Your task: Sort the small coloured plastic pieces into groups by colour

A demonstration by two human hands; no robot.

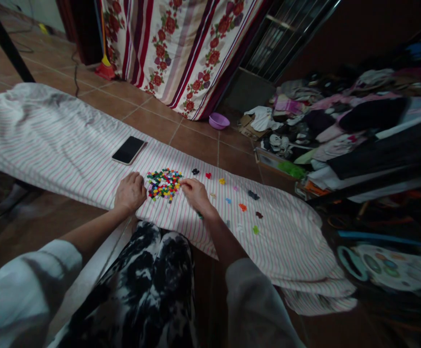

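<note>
A mixed pile of small coloured beads or blocks (164, 184), too small to tell which, lies on the striped cloth (76, 140). Left of it, my left hand (130, 192) rests on the cloth with its fingers curled in. My right hand (196, 195) is at the pile's right edge, thumb and forefinger pinched; what they hold, if anything, is too small to see. Small single-colour heaps are spread to the right, among them a black heap (195, 171), a red heap (208, 176), a yellow heap (222, 181), an orange heap (242, 207) and a lime-green heap (255, 230). A dark green heap (199, 215) is partly hidden by my right wrist.
A phone (128, 150) lies on the cloth beyond my left hand. Past the far edge are a floral curtain (181, 53), a purple basin (219, 121) and a broom (105, 70) on the tiled floor. Piled clothes (315, 116) fill the right side.
</note>
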